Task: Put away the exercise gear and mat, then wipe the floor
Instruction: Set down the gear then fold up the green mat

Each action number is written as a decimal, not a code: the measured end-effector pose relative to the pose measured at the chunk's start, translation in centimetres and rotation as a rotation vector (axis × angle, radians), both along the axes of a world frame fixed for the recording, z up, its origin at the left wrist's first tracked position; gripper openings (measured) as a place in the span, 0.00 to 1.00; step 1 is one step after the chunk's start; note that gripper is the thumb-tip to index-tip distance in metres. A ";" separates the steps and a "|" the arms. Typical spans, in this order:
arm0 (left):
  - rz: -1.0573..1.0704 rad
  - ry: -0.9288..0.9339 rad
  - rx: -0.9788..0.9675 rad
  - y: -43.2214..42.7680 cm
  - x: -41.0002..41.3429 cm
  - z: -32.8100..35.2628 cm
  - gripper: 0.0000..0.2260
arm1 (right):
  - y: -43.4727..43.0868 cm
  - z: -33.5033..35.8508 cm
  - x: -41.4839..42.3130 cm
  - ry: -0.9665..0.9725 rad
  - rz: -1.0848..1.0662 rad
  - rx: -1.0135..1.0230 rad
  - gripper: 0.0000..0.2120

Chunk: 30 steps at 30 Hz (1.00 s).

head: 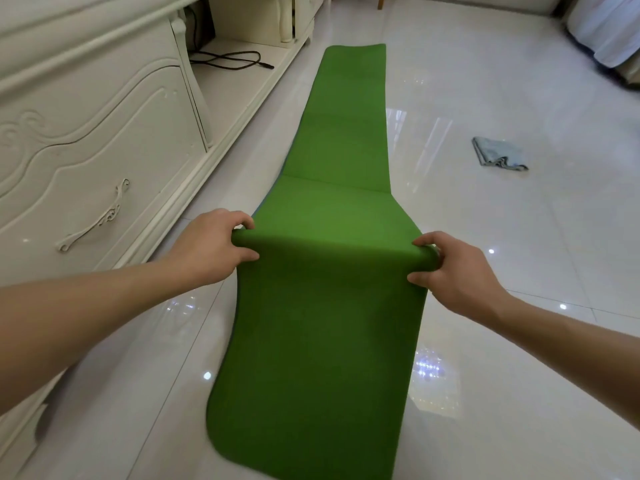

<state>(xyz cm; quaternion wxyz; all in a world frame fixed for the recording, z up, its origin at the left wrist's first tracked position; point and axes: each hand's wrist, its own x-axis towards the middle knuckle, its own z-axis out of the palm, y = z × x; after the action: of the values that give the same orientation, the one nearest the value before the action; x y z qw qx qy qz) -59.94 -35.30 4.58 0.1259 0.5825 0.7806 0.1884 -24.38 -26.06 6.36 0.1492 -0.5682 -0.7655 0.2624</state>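
A long green exercise mat (343, 133) runs away from me along the glossy white tiled floor (485, 237). Its near part is lifted into a raised fold across the middle of the view, and the near end hangs down toward me. My left hand (211, 247) grips the left end of that fold. My right hand (453, 271) grips the right end, with the fingers curled around the mat's edge. A crumpled grey-blue cloth (498, 155) lies on the floor to the right of the mat, apart from it.
A white carved cabinet (97, 150) with a drawer handle lines the left side, close to the mat. A black cable (228, 60) lies on its low open shelf. White covered furniture (606, 32) stands at the far right.
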 end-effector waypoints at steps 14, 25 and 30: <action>-0.101 -0.134 0.151 -0.4 1.1 2.3 0.14 | 0.6 1.5 1.6 0.110 -0.007 0.183 0.13; -0.141 -0.405 0.028 0.2 0.7 2.1 0.15 | 0.9 1.2 2.0 0.193 0.029 0.057 0.10; -0.132 -0.449 0.006 0.4 0.9 2.5 0.12 | 0.6 1.6 2.3 0.184 0.009 0.073 0.09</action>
<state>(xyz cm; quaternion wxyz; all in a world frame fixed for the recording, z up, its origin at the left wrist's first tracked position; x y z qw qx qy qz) -59.07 -34.93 7.06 0.3065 0.5761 0.6927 0.3071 -22.08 -25.45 7.97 0.2383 -0.5325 -0.7602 0.2860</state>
